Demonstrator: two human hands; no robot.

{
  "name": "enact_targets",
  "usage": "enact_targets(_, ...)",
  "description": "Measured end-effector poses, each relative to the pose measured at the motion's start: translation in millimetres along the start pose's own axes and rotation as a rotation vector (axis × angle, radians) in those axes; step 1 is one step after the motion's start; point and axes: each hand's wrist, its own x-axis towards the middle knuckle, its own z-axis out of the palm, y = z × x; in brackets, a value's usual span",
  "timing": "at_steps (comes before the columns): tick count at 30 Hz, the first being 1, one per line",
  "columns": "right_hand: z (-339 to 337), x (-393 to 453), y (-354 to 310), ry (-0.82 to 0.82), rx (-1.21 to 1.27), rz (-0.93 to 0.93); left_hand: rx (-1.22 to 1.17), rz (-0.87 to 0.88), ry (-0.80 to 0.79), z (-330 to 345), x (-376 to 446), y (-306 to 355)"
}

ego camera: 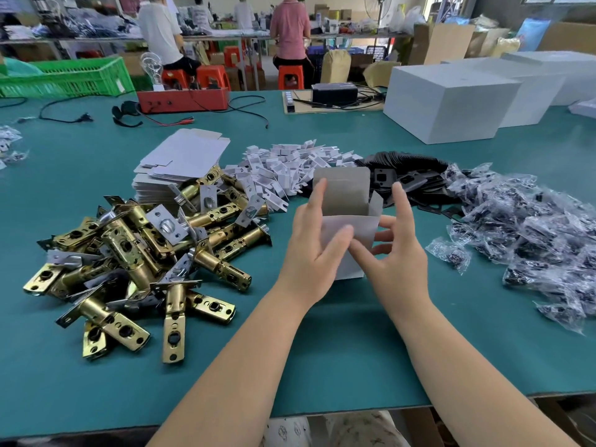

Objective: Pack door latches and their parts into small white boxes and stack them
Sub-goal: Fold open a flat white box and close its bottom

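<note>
White box [350, 232], mouth up and flap raised, is gripped over the tabletop [322, 350] by both hands: left hand [317, 250], right hand [398, 253]. Brass latches [135, 253] lie leftward, nearer the left hand.

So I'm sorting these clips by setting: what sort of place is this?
Most likely a small factory packing floor. A green table holds heaps of brass door latches, flat white boxes and bagged parts, while other workers sit on stools at benches behind.
</note>
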Motion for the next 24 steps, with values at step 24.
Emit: enact_targets(24, -3.0, 2.5, -9.2, 0.099, 0.150, 0.001, 0.273, 0.016, 0.168, -4.6, -0.5, 7.0)
